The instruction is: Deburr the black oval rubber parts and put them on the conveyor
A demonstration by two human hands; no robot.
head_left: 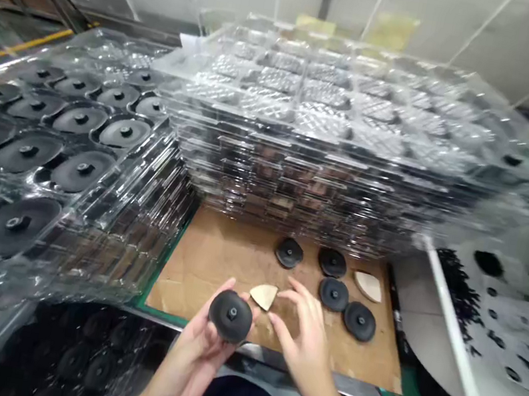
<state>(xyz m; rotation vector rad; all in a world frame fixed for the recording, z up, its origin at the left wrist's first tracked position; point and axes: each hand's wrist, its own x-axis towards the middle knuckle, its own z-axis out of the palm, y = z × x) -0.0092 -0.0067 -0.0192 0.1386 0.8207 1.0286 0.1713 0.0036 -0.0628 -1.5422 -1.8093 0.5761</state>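
My left hand is closed around a black rounded disc, its small central stem facing up. Just beyond the disc, at my left fingertips, is a beige rounded-triangle pad. My right hand comes in from the other side with thumb and fingers apart. Its fingertips are close to the pad's right edge; whether they touch it I cannot tell. Beyond my right hand, several similar black discs and a second beige pad lie on the brown cardboard.
Tall stacks of clear plastic trays stand behind the cardboard. On the left, another tray stack carries black discs in its pockets. To the right, a white-walled box holds small black parts. More dark discs lie low at left.
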